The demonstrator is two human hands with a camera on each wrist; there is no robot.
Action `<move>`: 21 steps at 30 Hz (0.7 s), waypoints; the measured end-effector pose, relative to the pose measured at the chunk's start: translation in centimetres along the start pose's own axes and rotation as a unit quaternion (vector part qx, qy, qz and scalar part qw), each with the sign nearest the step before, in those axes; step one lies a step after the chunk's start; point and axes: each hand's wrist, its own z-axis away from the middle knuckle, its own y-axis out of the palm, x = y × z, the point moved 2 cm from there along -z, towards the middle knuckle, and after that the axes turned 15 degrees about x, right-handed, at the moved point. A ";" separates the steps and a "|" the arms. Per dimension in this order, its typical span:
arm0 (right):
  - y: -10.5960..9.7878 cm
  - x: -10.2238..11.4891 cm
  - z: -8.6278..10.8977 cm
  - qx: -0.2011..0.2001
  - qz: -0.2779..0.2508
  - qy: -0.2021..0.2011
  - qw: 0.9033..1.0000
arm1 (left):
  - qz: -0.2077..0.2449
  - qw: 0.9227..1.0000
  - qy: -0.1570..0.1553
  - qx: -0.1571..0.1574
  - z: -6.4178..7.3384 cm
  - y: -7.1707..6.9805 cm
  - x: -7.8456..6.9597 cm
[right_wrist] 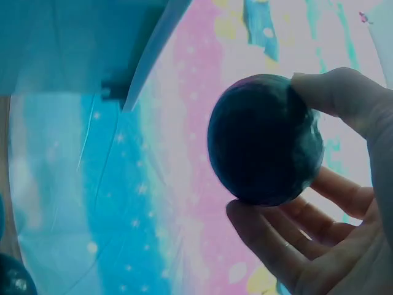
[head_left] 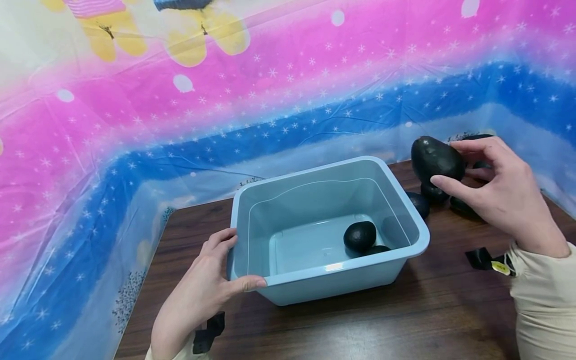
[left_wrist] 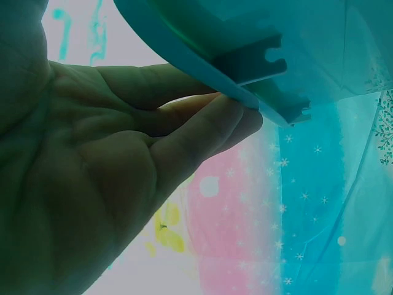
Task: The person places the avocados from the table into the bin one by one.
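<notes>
My right hand (head_left: 508, 195) pinches a dark, pear-shaped avocado (head_left: 435, 159) between thumb and fingers, raised to the right of a light blue plastic bin (head_left: 328, 272). In the right wrist view the same avocado (right_wrist: 264, 141) appears rounded, with the thumb on one side and fingertips on the other. My left hand (head_left: 207, 280) holds the bin's left front corner, thumb on the front rim and fingers at the left rim. From the left wrist, the fingers (left_wrist: 202, 132) meet the rim's underside. Inside the bin, one avocado (head_left: 360, 236) lies at the right beside another (head_left: 378, 249), partly hidden by the front wall.
Several more avocados lie on the table right of the bin, one (head_left: 418, 204) close to its wall; my right hand partly covers the group. The dark wooden table (head_left: 351, 325) backs onto a pink and blue snowflake-patterned cloth (head_left: 288, 100).
</notes>
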 end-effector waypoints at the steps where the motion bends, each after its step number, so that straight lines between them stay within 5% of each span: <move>1: 0.1 0.4 0.0 -0.002 -0.007 -0.015 1.000 | 0.000 1.000 0.000 0.000 0.0 0.0 0.0; 6: 0.5 2.1 0.3 -0.001 -0.010 -0.084 0.996 | 0.000 1.000 0.000 0.000 0.0 0.0 0.0; 21: 1.0 6.6 1.1 0.028 -0.018 -0.185 0.982 | 0.000 1.000 0.001 -0.003 0.0 0.0 0.0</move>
